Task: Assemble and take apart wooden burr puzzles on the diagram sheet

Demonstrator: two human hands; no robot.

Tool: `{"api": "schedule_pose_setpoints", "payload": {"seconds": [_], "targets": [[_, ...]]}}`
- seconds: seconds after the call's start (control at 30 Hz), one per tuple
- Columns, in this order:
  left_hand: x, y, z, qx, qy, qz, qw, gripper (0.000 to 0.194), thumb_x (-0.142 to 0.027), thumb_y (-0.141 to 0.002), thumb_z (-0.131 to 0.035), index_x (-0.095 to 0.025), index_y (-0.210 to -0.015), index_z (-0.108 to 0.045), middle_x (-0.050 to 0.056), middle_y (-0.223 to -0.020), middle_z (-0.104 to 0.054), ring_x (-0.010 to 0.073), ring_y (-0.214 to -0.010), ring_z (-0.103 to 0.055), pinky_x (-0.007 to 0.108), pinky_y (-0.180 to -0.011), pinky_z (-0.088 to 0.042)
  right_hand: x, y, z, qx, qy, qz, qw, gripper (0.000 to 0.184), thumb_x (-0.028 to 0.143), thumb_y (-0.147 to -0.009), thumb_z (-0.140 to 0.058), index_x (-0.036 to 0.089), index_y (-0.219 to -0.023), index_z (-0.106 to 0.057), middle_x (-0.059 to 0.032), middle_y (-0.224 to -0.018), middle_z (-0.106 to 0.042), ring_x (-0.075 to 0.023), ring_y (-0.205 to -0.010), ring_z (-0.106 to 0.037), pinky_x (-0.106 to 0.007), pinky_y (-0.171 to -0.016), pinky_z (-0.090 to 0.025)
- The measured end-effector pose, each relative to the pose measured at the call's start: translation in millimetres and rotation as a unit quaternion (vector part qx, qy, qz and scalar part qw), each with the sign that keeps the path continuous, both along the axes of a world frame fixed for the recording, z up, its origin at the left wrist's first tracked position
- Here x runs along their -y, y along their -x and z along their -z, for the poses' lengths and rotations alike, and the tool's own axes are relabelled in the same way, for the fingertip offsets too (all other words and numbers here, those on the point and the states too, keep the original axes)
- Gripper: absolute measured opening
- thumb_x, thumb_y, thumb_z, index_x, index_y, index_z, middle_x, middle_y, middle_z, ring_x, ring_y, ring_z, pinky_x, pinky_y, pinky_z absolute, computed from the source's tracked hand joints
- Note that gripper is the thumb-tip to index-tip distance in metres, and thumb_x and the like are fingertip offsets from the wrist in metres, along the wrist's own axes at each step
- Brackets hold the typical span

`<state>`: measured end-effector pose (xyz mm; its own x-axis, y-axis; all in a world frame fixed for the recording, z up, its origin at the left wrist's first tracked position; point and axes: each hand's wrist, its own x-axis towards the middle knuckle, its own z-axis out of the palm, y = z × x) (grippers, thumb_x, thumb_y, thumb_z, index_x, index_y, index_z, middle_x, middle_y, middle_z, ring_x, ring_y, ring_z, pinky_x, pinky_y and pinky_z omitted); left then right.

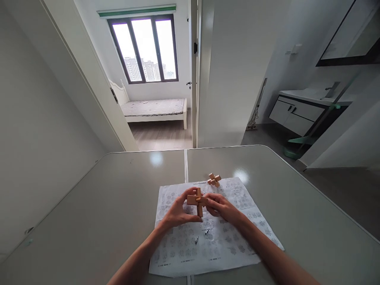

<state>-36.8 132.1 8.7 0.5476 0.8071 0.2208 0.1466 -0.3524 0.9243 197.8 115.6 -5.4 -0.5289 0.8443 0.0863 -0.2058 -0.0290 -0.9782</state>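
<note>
Between my two hands is a wooden interlocking puzzle (pixel 192 200), its light brown bars crossing one another, held up over a printed sheet. My left hand (pixel 178 211) grips it from the left, with the thumb at its lower end and the fingers behind its upper part. On the right side, my right hand (pixel 221 206) pinches the puzzle's right-hand bar with thumb and fingers. The white paper sheet (pixel 190 253) beneath shows many small diagrams and two dark check marks. A second wooden puzzle (pixel 214 179) of crossed bars rests at the sheet's far edge.
The sheet lies on a glossy grey table (pixel 118 206) with a seam down its middle. Beyond the far edge, a doorway shows a bed (pixel 154 107) under a window (pixel 145 49). A sink cabinet (pixel 299 111) and a green broom (pixel 301 140) are at the right.
</note>
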Motion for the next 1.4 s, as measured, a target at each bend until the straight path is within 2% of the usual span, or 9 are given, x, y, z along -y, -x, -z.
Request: {"api": "schedule_pose_setpoints", "payload": {"seconds": [0.07, 0.13, 0.27, 0.33, 0.5, 0.73, 0.93, 1.23, 1.4], "targets": [[1, 0, -1.9, -0.003, -0.018, -0.016, 1.000, 0.069, -0.037, -0.075, -0.090, -0.027, -0.136, -0.060, 0.009, -0.128, -0.072, 0.0295, -0.117, -0.069, 0.046, -0.105, -0.053, -1, -1, 1.6, -0.002, 0.004, 0.009, 1.000, 0.047, 0.064, -0.096, -0.065, 0.018, -0.092, -0.062, 0.0107, -0.054, -0.036, -0.0079, -0.046, -0.026, -0.025, -0.048, -0.022], [2, 1, -3.5, -0.010, -0.030, -0.021, 0.999, 0.063, -0.034, -0.077, -0.087, -0.027, -0.134, -0.062, 0.008, -0.126, -0.073, 0.0282, -0.113, -0.069, 0.047, -0.104, -0.053, -1, -2, 2.1, -0.001, 0.006, 0.013, 1.000, 0.047, 0.065, -0.096, -0.064, 0.018, -0.091, -0.062, 0.0108, -0.054, -0.035, -0.0079, -0.046, -0.026, -0.025, -0.048, -0.021], [7, -1, -2.7, -0.013, -0.043, 0.004, 0.999, 0.098, -0.041, -0.065, -0.097, -0.028, -0.149, -0.049, 0.013, -0.140, -0.066, 0.0348, -0.127, -0.064, 0.052, -0.112, -0.049, 0, -1, 0.1, 0.005, 0.002, 0.017, 1.000, 0.048, 0.065, -0.097, -0.064, 0.017, -0.100, -0.065, 0.0096, -0.055, -0.041, -0.0084, -0.046, -0.031, -0.025, -0.048, -0.025], [10, -3, -1.1, -0.025, -0.057, -0.006, 0.998, 0.106, -0.041, -0.061, -0.099, -0.028, -0.151, -0.046, 0.014, -0.143, -0.065, 0.0363, -0.129, -0.063, 0.053, -0.112, -0.049, 1, 0, -0.8, 0.007, -0.002, 0.019, 1.000, 0.049, 0.065, -0.097, -0.064, 0.017, -0.103, -0.066, 0.0092, -0.055, -0.044, -0.0087, -0.046, -0.034, -0.025, -0.049, -0.028], [12, -9, -1.0, -0.048, -0.090, -0.049, 0.994, 0.096, -0.034, -0.064, -0.097, -0.028, -0.147, -0.050, 0.012, -0.136, -0.068, 0.0338, -0.123, -0.067, 0.051, -0.108, -0.052, 2, 1, -0.1, 0.010, -0.009, 0.014, 1.000, 0.048, 0.064, -0.098, -0.064, 0.017, -0.100, -0.066, 0.0083, -0.055, -0.048, -0.0090, -0.046, -0.037, -0.026, -0.050, -0.030], [12, -8, -4.0, -0.062, -0.124, -0.051, 0.989, 0.095, -0.032, -0.061, -0.097, -0.029, -0.144, -0.051, 0.009, -0.132, -0.071, 0.0307, -0.116, -0.069, 0.047, -0.106, -0.054, 2, 0, 2.5, 0.007, -0.008, 0.009, 1.000, 0.045, 0.062, -0.098, -0.065, 0.017, -0.097, -0.065, 0.0079, -0.058, -0.046, -0.0090, -0.049, -0.037, -0.025, -0.051, -0.029], [11, -5, 1.7, -0.081, -0.171, -0.050, 0.981, 0.094, -0.028, -0.060, -0.094, -0.030, -0.144, -0.051, 0.008, -0.131, -0.071, 0.0292, -0.112, -0.069, 0.045, -0.104, -0.054, 2, -2, 5.7, 0.010, 0.004, -0.011, 1.000, 0.045, 0.063, -0.097, -0.065, 0.018, -0.093, -0.060, 0.0086, -0.059, -0.042, -0.0083, -0.049, -0.032, -0.024, -0.049, -0.026], [11, -5, 0.4, -0.082, -0.179, -0.043, 0.980, 0.093, -0.035, -0.059, -0.095, -0.030, -0.141, -0.051, 0.008, -0.127, -0.072, 0.0295, -0.110, -0.070, 0.045, -0.101, -0.055, 3, -7, -1.9, 0.021, -0.005, -0.038, 0.999, 0.045, 0.062, -0.098, -0.064, 0.018, -0.094, -0.061, 0.0084, -0.065, -0.036, -0.0081, -0.052, -0.029, -0.024, -0.049, -0.023], [10, -4, 1.3, -0.079, -0.192, -0.040, 0.977, 0.094, -0.031, -0.057, -0.096, -0.031, -0.140, -0.052, 0.006, -0.126, -0.072, 0.0282, -0.108, -0.071, 0.044, -0.100, -0.056, 4, -7, -1.3, 0.022, -0.015, -0.041, 0.999, 0.041, 0.058, -0.101, -0.064, 0.018, -0.092, -0.060, 0.0089, -0.064, -0.036, -0.0077, -0.051, -0.029, -0.024, -0.050, -0.024]]}}
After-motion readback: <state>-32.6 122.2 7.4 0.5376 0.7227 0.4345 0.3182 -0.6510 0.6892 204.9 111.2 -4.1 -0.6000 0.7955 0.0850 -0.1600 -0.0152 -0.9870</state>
